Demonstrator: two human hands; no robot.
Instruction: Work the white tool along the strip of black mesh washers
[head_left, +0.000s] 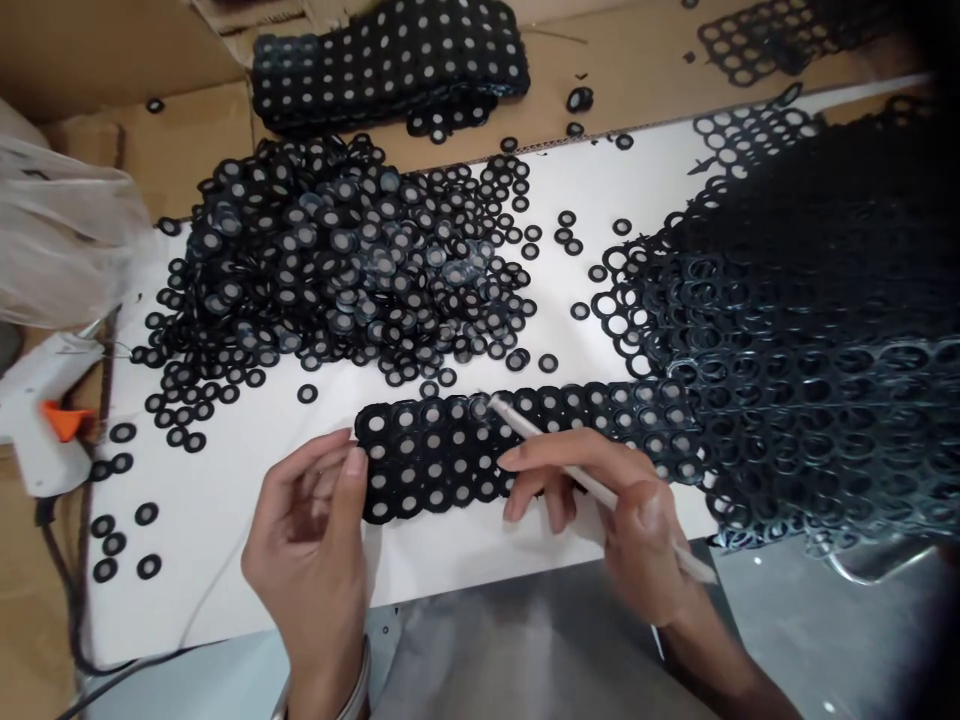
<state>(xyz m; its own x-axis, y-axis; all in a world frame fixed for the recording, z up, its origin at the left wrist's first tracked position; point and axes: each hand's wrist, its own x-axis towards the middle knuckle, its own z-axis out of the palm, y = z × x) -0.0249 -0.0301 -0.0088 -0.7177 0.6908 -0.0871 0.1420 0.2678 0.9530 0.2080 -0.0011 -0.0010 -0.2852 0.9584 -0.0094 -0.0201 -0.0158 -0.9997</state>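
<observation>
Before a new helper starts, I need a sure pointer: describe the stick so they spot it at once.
On the white board, the left hand touches one end of a black strip. Over that strip, the right hand holds the stick at a slant. It is long, thin and pale, unlike the round discs nearby.

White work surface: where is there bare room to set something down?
Mostly bare: the patch between the left hand and the leftmost loose discs; a narrow band on the near side of the dotted strip. Crowded: under the disc pile and dark mesh.
</observation>
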